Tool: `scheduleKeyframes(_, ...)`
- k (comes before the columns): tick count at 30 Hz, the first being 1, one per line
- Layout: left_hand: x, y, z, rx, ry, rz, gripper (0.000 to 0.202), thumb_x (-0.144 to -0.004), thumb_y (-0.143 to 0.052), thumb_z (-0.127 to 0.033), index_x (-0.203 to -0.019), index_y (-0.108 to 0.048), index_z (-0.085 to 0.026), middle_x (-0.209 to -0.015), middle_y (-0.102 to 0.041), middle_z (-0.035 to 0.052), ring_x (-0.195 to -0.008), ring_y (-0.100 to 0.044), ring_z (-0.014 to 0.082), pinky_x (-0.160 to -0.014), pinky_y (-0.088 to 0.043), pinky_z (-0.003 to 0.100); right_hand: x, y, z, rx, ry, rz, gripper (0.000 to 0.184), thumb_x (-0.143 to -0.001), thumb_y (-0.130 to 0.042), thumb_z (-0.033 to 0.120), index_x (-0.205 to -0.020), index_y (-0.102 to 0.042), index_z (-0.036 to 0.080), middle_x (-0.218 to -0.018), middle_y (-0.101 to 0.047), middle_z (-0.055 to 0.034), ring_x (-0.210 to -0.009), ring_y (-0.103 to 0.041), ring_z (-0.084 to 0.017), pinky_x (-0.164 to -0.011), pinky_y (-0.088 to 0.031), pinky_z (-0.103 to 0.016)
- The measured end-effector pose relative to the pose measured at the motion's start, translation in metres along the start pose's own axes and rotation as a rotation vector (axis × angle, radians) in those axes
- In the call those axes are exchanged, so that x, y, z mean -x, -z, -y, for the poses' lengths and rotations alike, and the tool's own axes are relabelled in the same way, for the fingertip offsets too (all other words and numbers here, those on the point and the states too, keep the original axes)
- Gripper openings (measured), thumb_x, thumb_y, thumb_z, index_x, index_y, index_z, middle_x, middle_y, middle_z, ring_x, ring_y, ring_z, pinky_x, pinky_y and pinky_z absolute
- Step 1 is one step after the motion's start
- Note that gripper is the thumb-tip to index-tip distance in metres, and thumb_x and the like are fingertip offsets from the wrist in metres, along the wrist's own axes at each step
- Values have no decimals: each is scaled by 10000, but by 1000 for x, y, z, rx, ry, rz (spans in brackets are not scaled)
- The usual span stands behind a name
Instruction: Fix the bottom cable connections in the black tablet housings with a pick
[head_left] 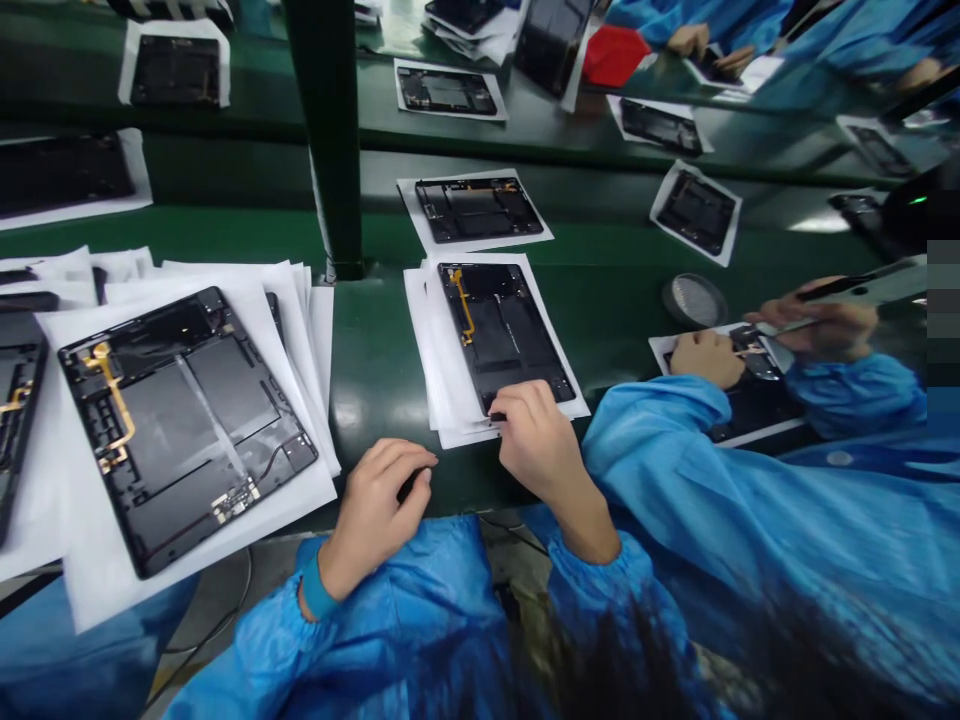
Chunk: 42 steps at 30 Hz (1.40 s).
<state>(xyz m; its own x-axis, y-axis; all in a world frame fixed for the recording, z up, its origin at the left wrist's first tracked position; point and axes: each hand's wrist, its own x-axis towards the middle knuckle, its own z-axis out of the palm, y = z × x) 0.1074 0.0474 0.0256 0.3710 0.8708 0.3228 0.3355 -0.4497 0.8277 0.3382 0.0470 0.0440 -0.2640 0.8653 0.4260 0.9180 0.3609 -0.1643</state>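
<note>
A black tablet back housing (517,335) with an orange flex cable lies on white sheets in front of me. My right hand (541,435) is closed at its lower edge, thumb and fingers pinched at the near corner. The fingers hide part of that edge. My left hand (386,510), a blue band at its wrist, hovers by the table's front edge, left of the sheets. Its fingers are curled together; something dark shows between thumb and fingers, too hidden to name. To the left, a larger-looking tablet housing (187,420) with a small circuit board rests on stacked white sheets.
Another housing (480,208) lies on paper just behind. A green post (326,140) rises from the table (375,340). At right, a co-worker's hands (705,358) work on a tablet beside a round dish (694,300). Further back are more housings and a red container (615,55).
</note>
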Motion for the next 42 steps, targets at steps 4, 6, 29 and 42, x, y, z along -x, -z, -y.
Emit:
scheduleKeyframes(4,-20,-3,-12,119,74,9,316,-1087,-377,-160,-1158,-685,-168,-1034,-772,-4,-865,-754,92,-738,-660,232,-9,2,13,-74,-4,-86,338,-856,-428,-25,-981,-588,245,-951,-617,-69,-927,-519,-253,-789,-515,-407)
scheduleKeyframes(6,-29,-4,-19,245,175,46,372,-1096,-318,-118,-1216,-666,-172,-1076,-768,-14,-868,-754,80,-724,-649,193,-11,1,27,-102,16,-119,318,-868,-443,-9,-988,-587,248,-947,-620,-60,-936,-522,-246,-799,-517,-404)
scheduleKeyframes(29,92,41,-9,-96,578,-33,270,-1022,-538,-417,-1220,-628,-257,-993,-741,-51,-736,-736,116,-580,-620,168,48,-37,127,-503,93,110,215,-922,-596,103,-1085,-672,220,-918,-692,-41,-872,-609,-205,-766,-570,-350)
scheduleKeyframes(42,95,52,11,-390,140,-57,142,-962,-659,-167,-1095,-681,-211,-925,-688,7,-772,-682,134,-728,-567,250,14,-33,132,-443,-91,399,167,-922,-529,94,-931,-666,190,-906,-646,-78,-891,-553,-252,-741,-568,-412)
